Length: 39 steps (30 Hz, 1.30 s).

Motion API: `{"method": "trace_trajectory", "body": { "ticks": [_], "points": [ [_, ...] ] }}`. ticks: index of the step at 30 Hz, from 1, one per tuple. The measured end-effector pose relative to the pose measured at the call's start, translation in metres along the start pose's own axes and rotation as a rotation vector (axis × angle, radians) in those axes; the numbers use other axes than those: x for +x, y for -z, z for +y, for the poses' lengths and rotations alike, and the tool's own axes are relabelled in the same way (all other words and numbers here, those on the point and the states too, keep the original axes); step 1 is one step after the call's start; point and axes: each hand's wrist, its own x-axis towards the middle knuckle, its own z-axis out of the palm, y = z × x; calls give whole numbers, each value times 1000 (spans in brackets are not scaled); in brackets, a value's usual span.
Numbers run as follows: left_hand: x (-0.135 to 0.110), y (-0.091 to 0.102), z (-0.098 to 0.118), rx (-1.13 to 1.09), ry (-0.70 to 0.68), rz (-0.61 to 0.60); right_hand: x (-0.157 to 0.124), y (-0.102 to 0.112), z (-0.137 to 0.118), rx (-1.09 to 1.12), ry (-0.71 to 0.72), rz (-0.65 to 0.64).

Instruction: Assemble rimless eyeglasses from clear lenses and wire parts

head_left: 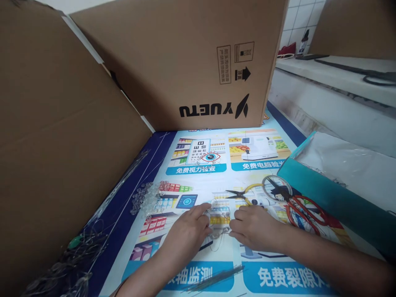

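My left hand (188,229) and my right hand (252,227) meet low in the middle of a printed poster mat (216,255). Both pinch a small cluster of clear beads strung on thin wire (219,218) that lies on the mat between them. The fingers of both hands are curled in on it. A loose pile of clear beads (148,196) lies just left of my left hand. Yellow-handled scissors (244,193) rest just beyond my right hand.
A large cardboard box (185,62) stands at the back and a cardboard sheet (55,132) leans on the left. Thin wires (77,260) lie along the left edge, cut pieces (213,278) at the front. Red-handled scissors (301,206) lie beside a teal box (334,198) on the right.
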Motion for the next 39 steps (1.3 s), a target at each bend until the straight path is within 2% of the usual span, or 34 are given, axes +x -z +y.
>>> {"method": "trace_trajectory", "body": {
  "ticks": [6, 16, 23, 28, 33, 39],
  "points": [
    [2, 2, 6, 106, -4, -13, 0, -2, 0, -2, 8, 10],
    [9, 10, 6, -64, -75, -58, 0, -2, 1, 20, -7, 8],
    [7, 9, 10, 31, -110, -109, 1, -5, 1, 16, -9, 6],
    [3, 7, 5, -132, -119, -38, 1, -6, 2, 15, -2, 4],
    [2, 6, -7, -288, -26, 139, 2, -4, 2, 16, -7, -8],
    [6, 1, -24, -155, 91, 196, 2, -2, 2, 20, 1, -8]
  ]
}}
